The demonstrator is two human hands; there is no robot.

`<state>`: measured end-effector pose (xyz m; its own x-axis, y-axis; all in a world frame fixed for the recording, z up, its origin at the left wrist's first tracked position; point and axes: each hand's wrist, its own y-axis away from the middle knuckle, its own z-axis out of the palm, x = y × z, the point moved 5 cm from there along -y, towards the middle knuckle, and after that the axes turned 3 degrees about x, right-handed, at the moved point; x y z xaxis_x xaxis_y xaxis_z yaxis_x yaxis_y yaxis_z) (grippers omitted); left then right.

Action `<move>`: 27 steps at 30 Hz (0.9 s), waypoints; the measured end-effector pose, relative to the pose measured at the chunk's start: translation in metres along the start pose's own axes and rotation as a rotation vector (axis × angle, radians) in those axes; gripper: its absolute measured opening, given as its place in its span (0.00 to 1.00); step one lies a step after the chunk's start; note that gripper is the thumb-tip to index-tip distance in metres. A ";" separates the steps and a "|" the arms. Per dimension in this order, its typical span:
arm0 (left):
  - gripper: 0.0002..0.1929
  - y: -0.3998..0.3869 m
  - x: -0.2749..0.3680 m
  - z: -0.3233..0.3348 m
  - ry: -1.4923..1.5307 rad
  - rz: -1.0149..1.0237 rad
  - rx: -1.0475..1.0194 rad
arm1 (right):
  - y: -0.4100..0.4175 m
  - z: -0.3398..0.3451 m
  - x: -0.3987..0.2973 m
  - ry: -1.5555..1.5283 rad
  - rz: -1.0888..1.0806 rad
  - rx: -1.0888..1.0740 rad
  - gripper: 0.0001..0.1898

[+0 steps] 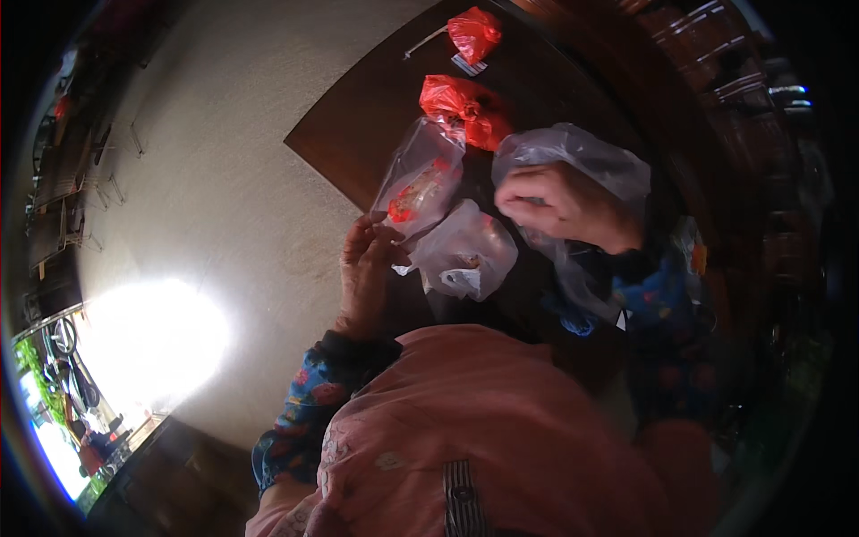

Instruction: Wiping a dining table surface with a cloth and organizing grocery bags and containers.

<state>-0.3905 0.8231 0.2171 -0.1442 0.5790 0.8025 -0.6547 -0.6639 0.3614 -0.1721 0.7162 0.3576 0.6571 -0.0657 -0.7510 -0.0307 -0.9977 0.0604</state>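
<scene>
My left hand pinches the lower edge of a long clear plastic bag with red and pale contents or print. Right beside those fingers, a crumpled whitish plastic bag lies at the near part of the dark wooden table. My right hand is blurred, its fingers curled together over a larger clear plastic bag. Whether something thin sits between its fingertips cannot be made out. Just beyond the long bag is a knotted red plastic bag.
Farther back on the table stands a second red plastic bag, beside a thin stick and a striped piece. Something blue lies near my right forearm. The table's left edge borders a concrete floor. Wooden furniture lines the right.
</scene>
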 end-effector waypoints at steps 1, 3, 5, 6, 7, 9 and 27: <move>0.14 0.004 0.004 -0.003 -0.010 -0.003 -0.003 | 0.026 -0.014 0.011 -0.057 0.169 -0.009 0.07; 0.13 0.004 0.010 0.001 -0.086 -0.019 0.038 | 0.087 -0.032 0.034 -0.110 0.435 -0.028 0.08; 0.14 0.003 0.011 0.003 -0.147 -0.042 0.015 | 0.136 -0.021 0.068 0.227 0.518 -0.032 0.08; 0.14 0.003 0.012 0.005 -0.195 -0.047 0.022 | 0.148 -0.010 0.085 0.220 0.534 -0.011 0.08; 0.15 0.002 0.011 0.008 -0.240 -0.052 0.029 | 0.158 0.006 0.111 0.268 0.566 -0.067 0.07; 0.16 0.004 0.007 0.012 -0.326 -0.023 0.006 | 0.169 0.042 0.169 0.346 0.560 -0.085 0.07; 0.10 0.012 0.011 0.010 -0.390 -0.055 0.007 | 0.166 0.101 0.262 0.541 0.652 0.419 0.24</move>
<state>-0.3924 0.8170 0.2353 0.1849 0.3912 0.9015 -0.6482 -0.6409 0.4111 -0.0813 0.5316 0.1041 0.6720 -0.7010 -0.2390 -0.7144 -0.6986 0.0402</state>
